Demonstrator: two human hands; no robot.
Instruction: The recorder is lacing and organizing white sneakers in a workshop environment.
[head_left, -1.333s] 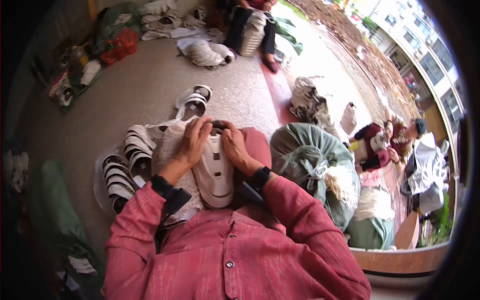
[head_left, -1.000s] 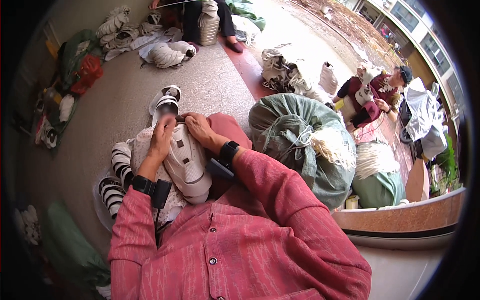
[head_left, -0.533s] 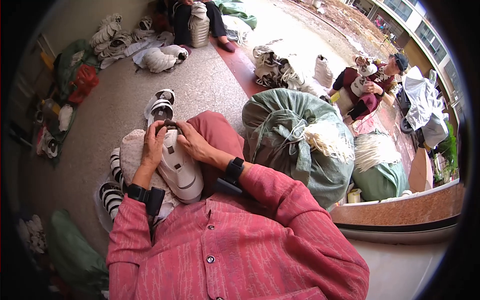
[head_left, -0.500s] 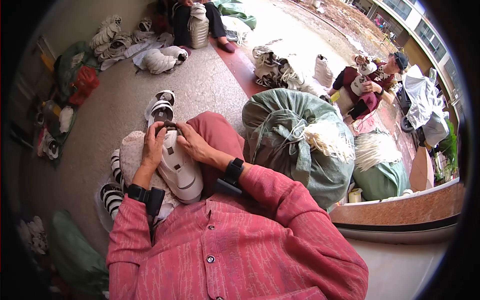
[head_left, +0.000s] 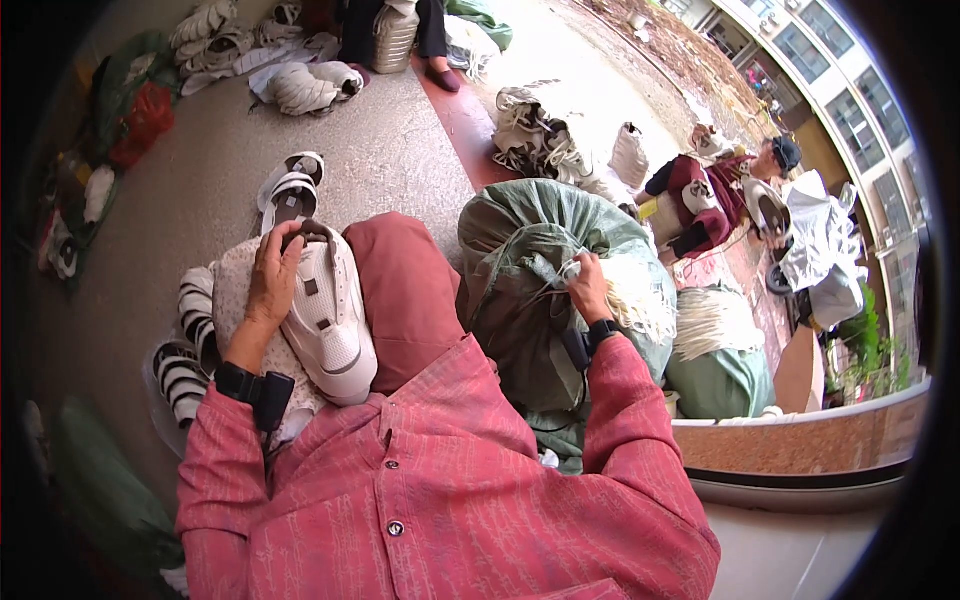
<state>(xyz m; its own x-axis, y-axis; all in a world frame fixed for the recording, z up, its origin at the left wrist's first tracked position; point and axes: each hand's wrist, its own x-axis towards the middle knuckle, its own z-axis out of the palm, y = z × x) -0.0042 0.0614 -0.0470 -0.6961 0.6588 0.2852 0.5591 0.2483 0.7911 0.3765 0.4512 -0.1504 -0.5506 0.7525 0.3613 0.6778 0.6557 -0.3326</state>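
Note:
A white sneaker (head_left: 333, 335) rests on my lap over a speckled cloth (head_left: 238, 292), its toe pointing toward me. My left hand (head_left: 270, 283) grips the sneaker by its collar at the far end, with the fingers bent over the opening. Out to the right, my right hand (head_left: 590, 287) is closed on white shoelace at the edge of a loose bundle of shoelaces (head_left: 641, 298). This bundle lies on top of a large tied green sack (head_left: 520, 225) beside my knee. The fingertips partly hide what they pinch.
Strapped sandals (head_left: 292, 195) and striped shoes (head_left: 180, 380) lie on the floor at left. A second green sack (head_left: 722, 382) with laces stands right, by a low ledge (head_left: 800, 445). Two people sit beyond; one, in maroon (head_left: 715, 200), handles shoes near a shoe pile (head_left: 540, 135).
My right hand has left the sneaker's collar and moved right to the shoelaces on the green sack. My left hand stays on the sneaker. The view has shifted slightly.

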